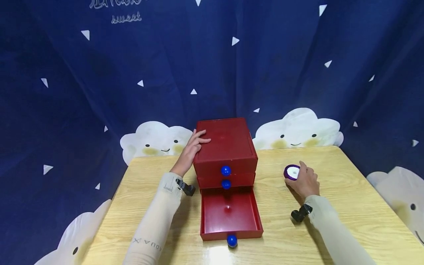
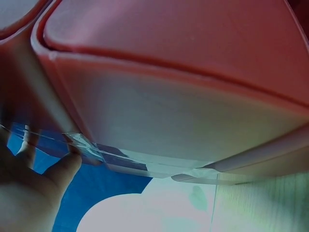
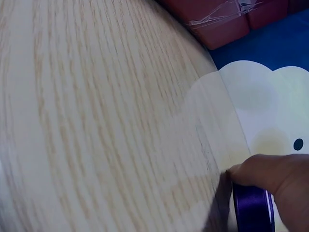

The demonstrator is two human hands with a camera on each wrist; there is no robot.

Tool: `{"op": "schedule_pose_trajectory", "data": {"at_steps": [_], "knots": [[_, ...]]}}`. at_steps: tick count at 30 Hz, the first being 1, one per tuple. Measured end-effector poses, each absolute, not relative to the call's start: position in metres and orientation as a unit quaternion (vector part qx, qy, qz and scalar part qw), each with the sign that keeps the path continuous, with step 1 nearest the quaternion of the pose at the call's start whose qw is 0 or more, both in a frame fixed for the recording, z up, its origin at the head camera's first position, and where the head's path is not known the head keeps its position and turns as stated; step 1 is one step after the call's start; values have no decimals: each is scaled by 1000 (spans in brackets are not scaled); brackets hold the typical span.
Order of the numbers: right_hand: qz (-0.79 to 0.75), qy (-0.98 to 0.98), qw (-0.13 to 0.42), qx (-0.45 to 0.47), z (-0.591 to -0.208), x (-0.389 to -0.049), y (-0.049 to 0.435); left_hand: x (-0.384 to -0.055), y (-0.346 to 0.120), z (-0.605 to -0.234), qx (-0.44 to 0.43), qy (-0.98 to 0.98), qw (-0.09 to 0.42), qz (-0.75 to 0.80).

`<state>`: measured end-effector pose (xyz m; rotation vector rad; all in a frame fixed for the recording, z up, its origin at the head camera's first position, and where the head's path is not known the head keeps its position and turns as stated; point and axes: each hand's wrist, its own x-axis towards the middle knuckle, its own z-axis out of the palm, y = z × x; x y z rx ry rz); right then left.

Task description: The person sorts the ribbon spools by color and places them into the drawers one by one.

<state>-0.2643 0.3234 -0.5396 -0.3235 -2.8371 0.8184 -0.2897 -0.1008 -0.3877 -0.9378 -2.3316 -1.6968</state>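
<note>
A red drawer box (image 1: 226, 141) with blue round knobs stands at the middle of the table, its bottom drawer (image 1: 228, 217) pulled out with nothing lying in it. My left hand (image 1: 192, 151) rests on the box's upper left edge, fingers spread over the top. In the left wrist view, the thumb of that hand (image 2: 38, 183) lies along the box's side, over clear tape. To the right of the box, my right hand (image 1: 306, 180) grips a roll of purple ribbon (image 1: 286, 176) on a white spool. The right wrist view shows the thumb against the ribbon's shiny purple edge (image 3: 253, 208).
The wooden table (image 1: 278, 206) spreads on both sides of the box. A dark blue curtain (image 1: 212, 55) with white triangles and smiling clouds hangs right behind and along the sides. Small black cameras (image 1: 299, 213) are strapped at both wrists.
</note>
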Motion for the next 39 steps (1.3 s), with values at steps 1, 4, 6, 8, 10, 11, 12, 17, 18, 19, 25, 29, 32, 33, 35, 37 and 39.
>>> {"op": "schedule_pose_trajectory", "data": {"at_steps": [1,4,6,8,10,11,12,17,18,19,25,29,32,33,35,37,39], "knots": [[271,-953,85,-107,-539,-265,323,-290,-101,-388,-309,-767,56,-560],[258,-957,86,-101,-538,-267,322,-290,-102,-388,-305,-765,58,-565],[250,-960,86,-97,-537,-267,321,-290,-102,-388,-304,-764,59,-567],[244,-962,84,-93,-537,-268,321,-289,-102,-389,-302,-764,58,-567],[237,-963,84,-95,-537,-268,321,-289,-102,-389,-301,-764,55,-569],[234,-964,84,-97,-536,-268,321,-289,-102,-390,-301,-763,54,-569],[232,-964,85,-100,-535,-268,321,-289,-102,-389,-301,-762,54,-570],[226,-963,86,-118,-531,-269,321,-289,-102,-388,-303,-761,52,-571],[225,-963,85,-120,-531,-270,322,-289,-102,-388,-303,-762,52,-570],[226,-963,85,-122,-531,-270,322,-290,-102,-387,-302,-763,52,-569],[234,-960,100,-119,-535,-270,326,-291,-102,-386,-301,-764,52,-569],[233,-958,120,-114,-536,-268,329,-291,-101,-387,-301,-764,55,-568],[228,-958,130,-115,-537,-267,330,-292,-101,-387,-299,-762,57,-571],[226,-958,131,-116,-537,-267,329,-292,-101,-387,-299,-762,57,-572],[228,-958,129,-115,-538,-265,329,-292,-101,-388,-298,-762,57,-572],[230,-959,123,-111,-539,-262,328,-292,-101,-388,-298,-763,56,-571],[233,-959,119,-104,-540,-259,328,-291,-101,-389,-298,-765,54,-569]]}}
